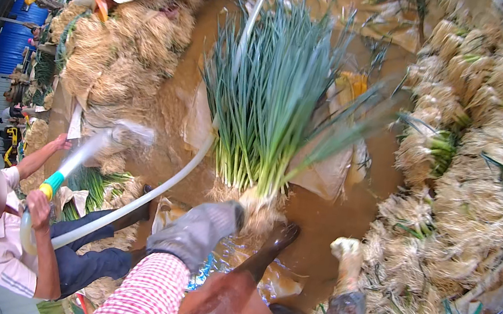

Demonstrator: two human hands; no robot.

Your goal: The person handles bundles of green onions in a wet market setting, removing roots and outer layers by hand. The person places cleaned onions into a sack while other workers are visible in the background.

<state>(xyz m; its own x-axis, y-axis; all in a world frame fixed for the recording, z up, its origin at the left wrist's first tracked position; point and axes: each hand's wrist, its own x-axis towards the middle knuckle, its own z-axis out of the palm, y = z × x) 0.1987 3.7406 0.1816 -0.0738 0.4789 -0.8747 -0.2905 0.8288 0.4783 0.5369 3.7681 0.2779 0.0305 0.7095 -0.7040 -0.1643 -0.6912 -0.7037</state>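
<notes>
My left hand [252, 202], below a grey sleeve cover, is at the root end of a bunch of green onions [278, 146] and grips its pale base. The bunch's long leaves point away from me, and some on its right side are blurred. Beside it on the left, more green onions [242, 106] lie in the same direction with their roots toward me. My right hand [346, 249], in a soiled pale glove, is apart from the bunch, near the piled roots on the right. Its fingers look curled, with nothing visible in them.
Muddy water [321, 217] covers the floor around my boot [286, 234]. Root-out onion stacks [463, 190] line the right; another heap [125, 48] stands at left. A person [7, 236] at left sprays water from a nozzle [51, 184]; its hose [151, 195] crosses before me.
</notes>
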